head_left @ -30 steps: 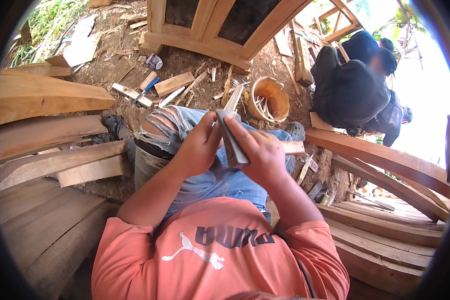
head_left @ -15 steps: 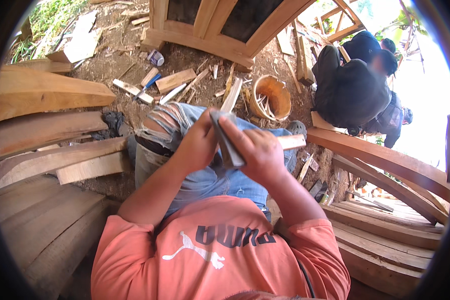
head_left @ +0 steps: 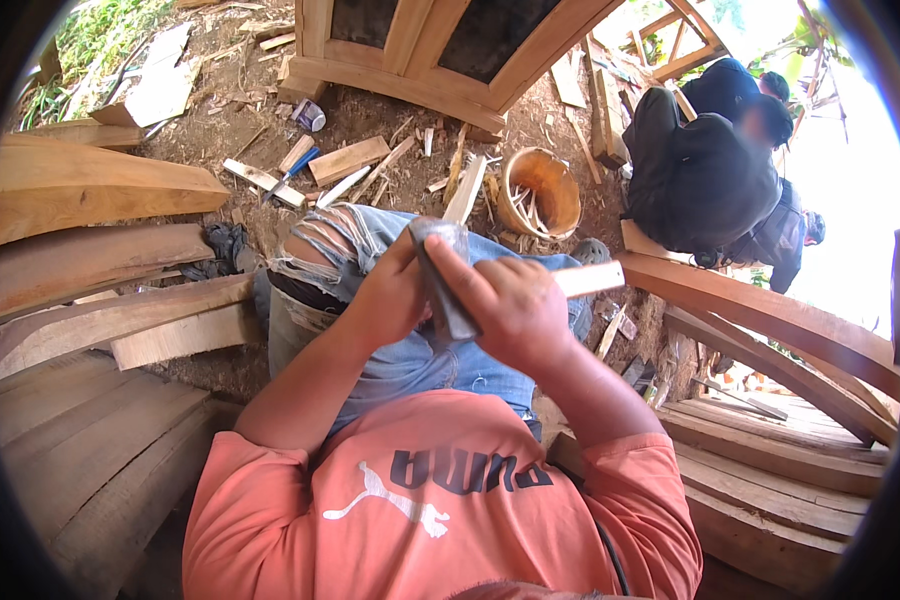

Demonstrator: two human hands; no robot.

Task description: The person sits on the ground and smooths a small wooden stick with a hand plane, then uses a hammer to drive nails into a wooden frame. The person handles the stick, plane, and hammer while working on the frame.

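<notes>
Over my lap I hold a hatchet [head_left: 444, 290] with a grey metal head and a pale wooden handle. My right hand [head_left: 515, 300] is closed around the handle close to the head, its index finger stretched along the metal. The handle's end sticks out to the right past that hand. On the other side, my left hand [head_left: 395, 282] is closed against the head's left face; its fingertips are hidden behind the metal. Beyond the head, a pale wood strip [head_left: 465, 192] points away from me; its lower end is hidden.
A bucket [head_left: 541, 194] with wood scraps stands ahead. A blue-handled chisel [head_left: 292, 172] and offcuts lie on the dirt. Planks [head_left: 100, 190] flank me left, beams [head_left: 760, 310] right. A panelled wooden frame [head_left: 460, 50] is at the far side. People in dark clothes [head_left: 705, 170] sit far right.
The hatchet and my right hand have shifted slightly; the head has turned a little, and its handle end reaches a bit farther right and up. My left hand stays at the head.
</notes>
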